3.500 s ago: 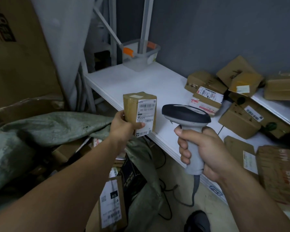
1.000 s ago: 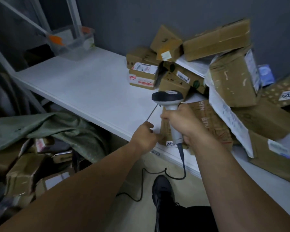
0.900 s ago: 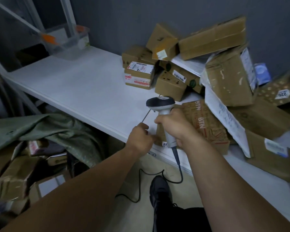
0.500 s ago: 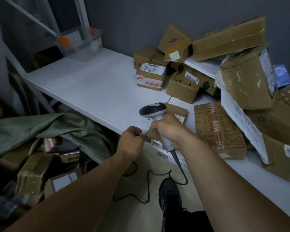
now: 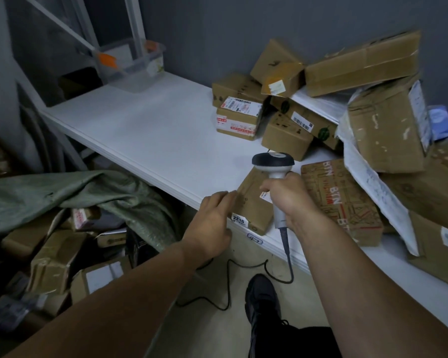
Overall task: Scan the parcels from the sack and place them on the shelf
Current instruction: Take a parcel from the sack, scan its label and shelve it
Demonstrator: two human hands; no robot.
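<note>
Take the small parcel (image 5: 251, 202) with the "2216" sticker as your marker; it lies flat at the front edge of the white shelf (image 5: 153, 130).

Far to its left and lower down, one green sack (image 5: 62, 192) gapes open, with several brown parcels spilling under it, too jumbled to count. Left of the marker and back along the shelf stands one clear plastic bin (image 5: 135, 71).

Just left of the marker, your left hand (image 5: 212, 220) is spread wide with straight fingers. The fingertips reach the parcel's left side and grip nothing.

Right over the marker, your right hand (image 5: 290, 195) is wrapped round the handle of one scanner (image 5: 273, 161), with the scanner's dark head upright. One cable (image 5: 230, 267) trails down to the floor below, near one black shoe (image 5: 263, 298).

Directly right of the marker lies one printed "BTN" box (image 5: 339, 202). Behind and beyond it you can count at least ten brown cartons (image 5: 388, 130) heaped against the wall.
</note>
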